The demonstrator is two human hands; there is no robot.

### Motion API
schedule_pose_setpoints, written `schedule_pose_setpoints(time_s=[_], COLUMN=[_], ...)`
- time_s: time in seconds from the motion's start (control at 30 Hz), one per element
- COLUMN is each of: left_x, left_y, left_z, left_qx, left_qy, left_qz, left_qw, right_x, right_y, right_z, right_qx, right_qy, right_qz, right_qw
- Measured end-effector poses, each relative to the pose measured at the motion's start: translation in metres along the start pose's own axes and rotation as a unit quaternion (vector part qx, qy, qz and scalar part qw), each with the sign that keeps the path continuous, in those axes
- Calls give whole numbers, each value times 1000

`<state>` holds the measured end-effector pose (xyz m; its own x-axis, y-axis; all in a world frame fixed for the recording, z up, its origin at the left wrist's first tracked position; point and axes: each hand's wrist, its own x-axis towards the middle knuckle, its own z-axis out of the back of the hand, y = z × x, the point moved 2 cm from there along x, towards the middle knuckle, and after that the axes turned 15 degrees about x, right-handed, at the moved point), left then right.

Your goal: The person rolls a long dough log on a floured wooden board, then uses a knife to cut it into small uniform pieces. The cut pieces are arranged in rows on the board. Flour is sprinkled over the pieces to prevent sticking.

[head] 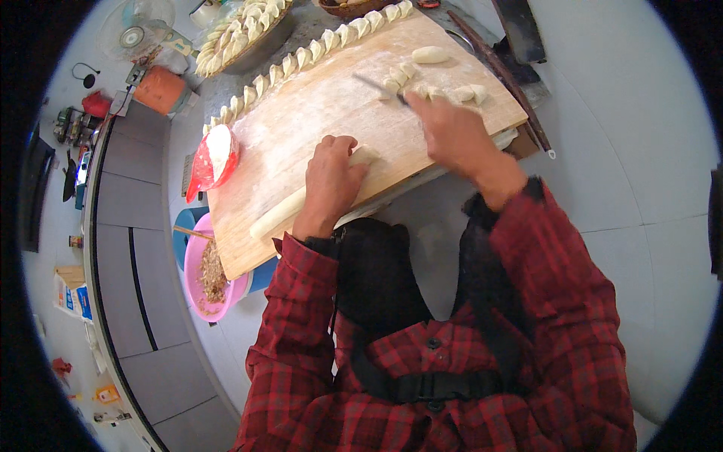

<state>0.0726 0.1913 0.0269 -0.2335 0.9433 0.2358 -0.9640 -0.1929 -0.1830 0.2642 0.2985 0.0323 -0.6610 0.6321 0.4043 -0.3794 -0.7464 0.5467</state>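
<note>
On a floured wooden board (294,130), my left hand (334,181) rests over a long dough roll (278,213), its fingers curled around the roll near its right end. My right hand (452,130) holds a knife (373,86), whose blade points to the upper left above the board. Several cut dough pieces (399,74) lie just beyond the right hand, and a short thick dough log (430,55) lies above them. A row of folded dumplings (303,57) lines the board's far edge. A red scoop or bag of flour (216,155) sits at the left edge.
A round tray of dumplings (243,37) stands behind the board. Below its left corner is a pink basin of filling (212,271) with chopsticks (192,232). A long dark wooden stick (497,73) leans along the right side. A long cabinet (130,186) stands at the left.
</note>
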Motion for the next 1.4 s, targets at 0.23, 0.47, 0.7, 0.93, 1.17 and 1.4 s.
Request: schedule_pose_setpoints(time_s=[0.23, 0.47, 0.7, 0.93, 1.17, 1.4], left_x=[2, 4, 8, 15, 17, 14], left_y=[8, 9, 11, 15, 12, 7], left_z=[2, 6, 7, 5, 4, 4], left_qx=[8, 13, 12, 10, 18, 65], left_qy=[-42, -44, -22, 34, 53, 29], left_qz=[24, 18, 21, 28, 36, 51], left_qw=[999, 999, 999, 999, 998, 996], right_x=[-76, -74, -69, -59, -44, -68], right_y=[66, 74, 74, 71, 64, 67], right_z=[-9, -15, -17, -22, -39, -29], right_qx=[44, 45, 36, 26, 21, 12], right_qy=[31, 46, 80, 120, 115, 140], right_qz=[-7, 1, 2, -8, -1, -21], right_qw=[999, 998, 996, 992, 993, 990])
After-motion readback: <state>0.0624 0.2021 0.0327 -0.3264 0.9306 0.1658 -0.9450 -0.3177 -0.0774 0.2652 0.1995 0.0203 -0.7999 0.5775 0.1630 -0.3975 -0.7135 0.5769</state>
